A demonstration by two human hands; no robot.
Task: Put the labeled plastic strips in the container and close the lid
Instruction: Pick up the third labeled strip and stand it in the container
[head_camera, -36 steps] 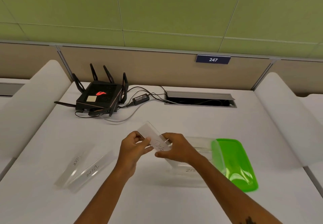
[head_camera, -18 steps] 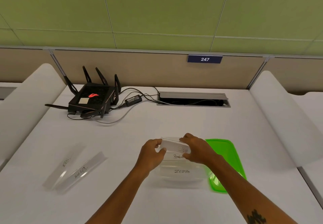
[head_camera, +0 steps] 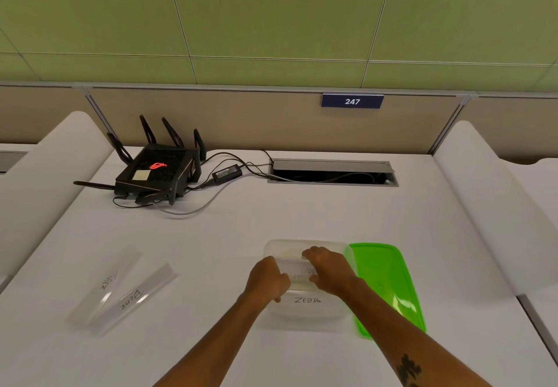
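A clear plastic container [head_camera: 302,318] stands on the white table in front of me. Both hands reach into it from above: my left hand [head_camera: 267,281] and my right hand [head_camera: 327,270] grip the ends of a clear strip marked DOG [head_camera: 303,269], held level inside the container's rim. Under it lies a strip marked ZEBRA [head_camera: 308,300]; another strip between them is mostly hidden. The green lid [head_camera: 389,284] leans against the container's right side. Two more strips lie on the table to the left, one marked BEAR [head_camera: 133,299], one with a faint label [head_camera: 104,281].
A black router [head_camera: 157,172] with antennas, its power brick [head_camera: 227,172] and cables sit at the back left. A cable slot [head_camera: 332,173] is let into the table behind the container. White curved dividers [head_camera: 483,202] border the desk on both sides.
Both hands carried the DOG strip from above the table left of the container to the right and down into the container. The camera view shifted slightly.
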